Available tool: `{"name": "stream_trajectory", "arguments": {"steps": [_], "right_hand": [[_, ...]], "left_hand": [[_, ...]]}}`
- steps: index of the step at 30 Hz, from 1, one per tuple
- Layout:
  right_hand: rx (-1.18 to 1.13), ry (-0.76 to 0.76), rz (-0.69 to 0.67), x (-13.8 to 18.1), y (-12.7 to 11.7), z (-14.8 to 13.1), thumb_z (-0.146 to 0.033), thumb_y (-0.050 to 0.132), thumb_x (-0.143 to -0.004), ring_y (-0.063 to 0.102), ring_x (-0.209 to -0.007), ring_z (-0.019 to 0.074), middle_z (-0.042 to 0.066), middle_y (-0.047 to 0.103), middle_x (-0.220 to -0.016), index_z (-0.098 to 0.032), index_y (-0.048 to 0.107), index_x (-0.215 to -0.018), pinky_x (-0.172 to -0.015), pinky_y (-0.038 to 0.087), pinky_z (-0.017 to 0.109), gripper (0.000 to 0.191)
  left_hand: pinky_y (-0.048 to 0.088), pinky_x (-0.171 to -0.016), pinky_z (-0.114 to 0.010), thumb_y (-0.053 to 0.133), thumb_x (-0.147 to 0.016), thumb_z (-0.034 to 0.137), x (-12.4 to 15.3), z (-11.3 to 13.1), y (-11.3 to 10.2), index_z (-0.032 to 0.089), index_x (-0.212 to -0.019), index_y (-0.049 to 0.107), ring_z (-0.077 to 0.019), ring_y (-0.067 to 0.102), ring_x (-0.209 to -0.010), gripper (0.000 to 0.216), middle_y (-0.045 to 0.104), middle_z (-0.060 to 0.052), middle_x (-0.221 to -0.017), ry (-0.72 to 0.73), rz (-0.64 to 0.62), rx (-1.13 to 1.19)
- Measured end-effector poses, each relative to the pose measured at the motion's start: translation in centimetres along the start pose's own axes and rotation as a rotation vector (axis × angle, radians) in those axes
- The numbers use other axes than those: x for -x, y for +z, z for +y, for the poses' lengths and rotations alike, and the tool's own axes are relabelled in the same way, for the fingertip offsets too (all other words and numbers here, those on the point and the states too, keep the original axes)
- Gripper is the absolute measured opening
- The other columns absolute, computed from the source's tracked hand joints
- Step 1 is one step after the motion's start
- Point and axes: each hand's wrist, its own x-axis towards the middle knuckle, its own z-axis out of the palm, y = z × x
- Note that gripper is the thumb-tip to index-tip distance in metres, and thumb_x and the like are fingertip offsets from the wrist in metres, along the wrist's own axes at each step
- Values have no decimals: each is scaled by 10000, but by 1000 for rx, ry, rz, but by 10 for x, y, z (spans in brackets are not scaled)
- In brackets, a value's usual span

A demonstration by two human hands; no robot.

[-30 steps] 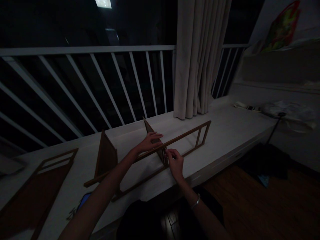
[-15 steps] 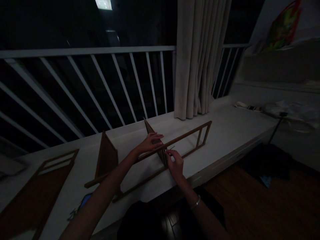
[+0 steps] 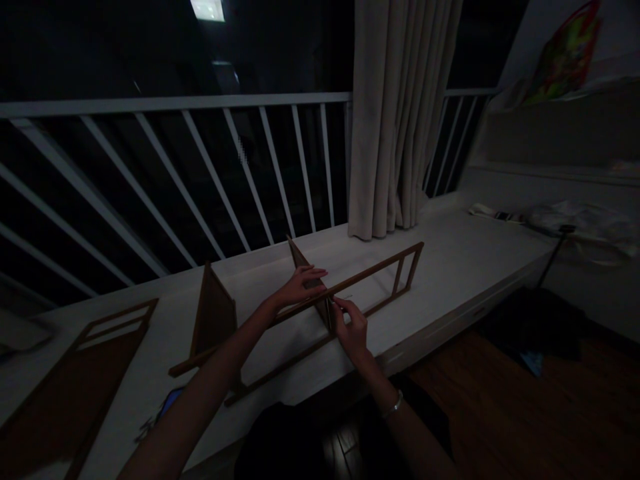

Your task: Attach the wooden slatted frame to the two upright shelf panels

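A brown wooden rack (image 3: 373,272) lies on its side on a white ledge, with two upright boards between its long rails. My left hand (image 3: 300,285) rests against the right-hand board (image 3: 299,257), near where it meets the upper rail. Its fingers are stretched out and apart. Close beside it, my right hand (image 3: 351,327) is closed in a pinch at that joint. A thin metal rod, looking like a hex key (image 3: 345,297), sticks out from its fingertips. The left-hand board (image 3: 214,313) stands near my left forearm. The fastener at the joint is hidden.
A separate wooden panel (image 3: 95,373) with a slatted end lies at the far left. Near my left forearm are a phone (image 3: 171,402) and small metal pieces (image 3: 145,429). White railings (image 3: 270,153) and a curtain (image 3: 395,133) stand behind the ledge (image 3: 465,260).
The hex key has turned slightly in my right fingers and shows fainter now. Both hands and the rack stay in the same place.
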Motion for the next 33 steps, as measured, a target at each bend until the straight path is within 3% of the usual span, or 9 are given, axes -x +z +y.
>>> {"name": "stream_trajectory", "arguments": {"steps": [9,15,21,27,31,33], "right_hand": [[71,105,-31,0,-2,-1,-290,418,-796,482,-583,107,8,550,-677,-179,537,-835,-584,402,236,167],[123,12,-75,0,-1,-1,-254,412,-804,438,-585,105,-1,468,-639,-173,530,-754,-578,375,236,152],[79,-33,-15,-4,-2,-5,-222,421,-798,474,-771,146,48,500,-791,-176,549,-773,-702,396,291,139],[-35,93,-19,-5,-3,-4,-248,444,-784,511,-718,135,26,542,-753,-181,544,-827,-672,419,278,127],[-177,213,-12,-2,0,-3,-261,496,-756,539,-679,120,10,559,-736,-185,484,-972,-656,440,259,229],[-226,255,-15,-2,2,-2,-272,514,-744,544,-660,117,4,562,-712,-183,482,-955,-639,447,249,231]], "left_hand": [[212,-1003,-349,530,-679,488,1,5,-1,271,-1119,497,-188,217,-1206,491,459,3,-1215,-18,6,21],[210,-1007,-329,538,-674,487,1,6,-1,268,-1124,495,-178,218,-1204,502,456,5,-1216,-34,7,27],[199,-1012,-327,540,-675,481,1,4,-1,265,-1125,495,-175,217,-1203,500,453,-1,-1220,-37,14,46],[207,-1006,-330,529,-676,496,3,6,-4,264,-1137,482,-177,219,-1204,518,451,-2,-1220,-42,7,58],[207,-1007,-327,537,-672,494,2,6,-4,266,-1136,484,-177,223,-1201,519,448,-4,-1222,-44,-1,63],[212,-1005,-326,542,-667,493,2,5,-3,269,-1133,485,-176,226,-1200,520,450,-5,-1219,-49,8,65]]}}
